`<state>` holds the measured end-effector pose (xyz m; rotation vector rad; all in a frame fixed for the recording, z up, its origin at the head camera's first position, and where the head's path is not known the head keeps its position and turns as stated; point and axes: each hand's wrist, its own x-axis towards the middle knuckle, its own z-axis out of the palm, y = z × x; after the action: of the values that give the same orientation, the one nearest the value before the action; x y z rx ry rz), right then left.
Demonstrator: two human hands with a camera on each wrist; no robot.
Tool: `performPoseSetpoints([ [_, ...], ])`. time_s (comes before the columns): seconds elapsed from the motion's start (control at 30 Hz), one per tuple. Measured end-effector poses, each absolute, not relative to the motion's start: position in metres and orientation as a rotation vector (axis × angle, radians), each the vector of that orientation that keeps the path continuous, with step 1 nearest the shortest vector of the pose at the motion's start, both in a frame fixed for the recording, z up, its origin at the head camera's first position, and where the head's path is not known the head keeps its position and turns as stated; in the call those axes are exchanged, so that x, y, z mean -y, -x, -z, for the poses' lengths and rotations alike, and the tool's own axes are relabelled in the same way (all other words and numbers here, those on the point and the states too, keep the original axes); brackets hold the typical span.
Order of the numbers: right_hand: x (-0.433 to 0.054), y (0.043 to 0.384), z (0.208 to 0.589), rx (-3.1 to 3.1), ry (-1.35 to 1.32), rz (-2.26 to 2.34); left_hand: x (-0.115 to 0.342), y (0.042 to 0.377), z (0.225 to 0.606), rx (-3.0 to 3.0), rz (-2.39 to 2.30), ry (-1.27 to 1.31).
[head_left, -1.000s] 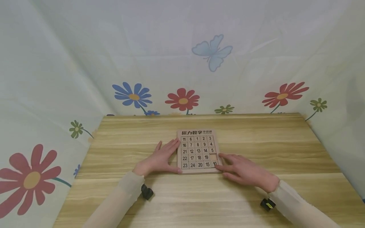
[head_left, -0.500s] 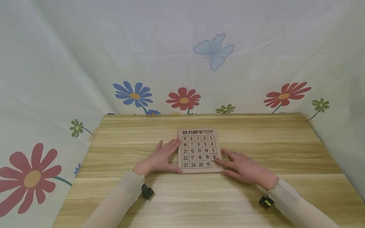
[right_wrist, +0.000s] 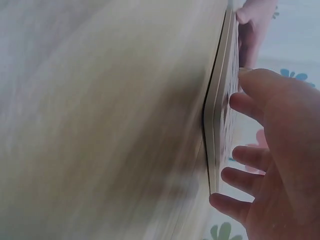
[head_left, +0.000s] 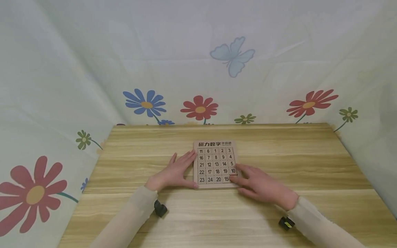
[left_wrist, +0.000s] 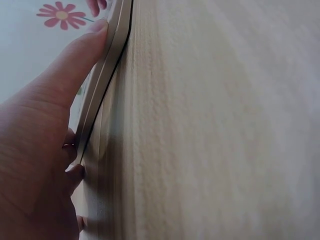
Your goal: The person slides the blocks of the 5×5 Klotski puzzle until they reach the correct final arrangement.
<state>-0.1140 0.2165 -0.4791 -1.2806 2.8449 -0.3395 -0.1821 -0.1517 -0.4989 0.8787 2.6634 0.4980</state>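
Observation:
A wooden sliding number puzzle (head_left: pixel 211 186) lies flat on the table, its square tiles numbered in rows. My left hand (head_left: pixel 173 175) rests along its left edge, fingers extended and thumb on the lower left corner; the left wrist view shows that thumb (left_wrist: pixel 82 47) on the board's rim. On the right side, my right hand (head_left: pixel 263 185) reaches over the board with a fingertip at the right edge of tile 15 (head_left: pixel 226 179). That finger partly covers the bottom right slot. Tile 10 (head_left: pixel 233 171) sits just above it, below tile 5.
The puzzle stands mid-way on a wood-grain table (head_left: pixel 149 144). Behind and at the sides hangs a white cloth (head_left: pixel 173 51) printed with flowers and a butterfly. Small black cameras (head_left: pixel 160 208) are strapped at both wrists.
Tile 10 has slid up one slot from the bottom right corner, under my right fingertip. The right hand then shifted down and left to tile 15. My left hand stays in place.

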Motion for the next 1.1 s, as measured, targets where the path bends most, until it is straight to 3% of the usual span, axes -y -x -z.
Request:
performPoseSetpoints([
  [0.73, -0.228, 0.101, 0.479, -2.819, 1.127, 0.328, 0.152, 0.179, 0.498, -2.666, -0.509, -0.874],
  [1.1, -0.224, 0.103, 0.478, -2.839, 1.172, 0.323, 0.151, 0.18, 0.499, -2.665, -0.515, -0.877],
])
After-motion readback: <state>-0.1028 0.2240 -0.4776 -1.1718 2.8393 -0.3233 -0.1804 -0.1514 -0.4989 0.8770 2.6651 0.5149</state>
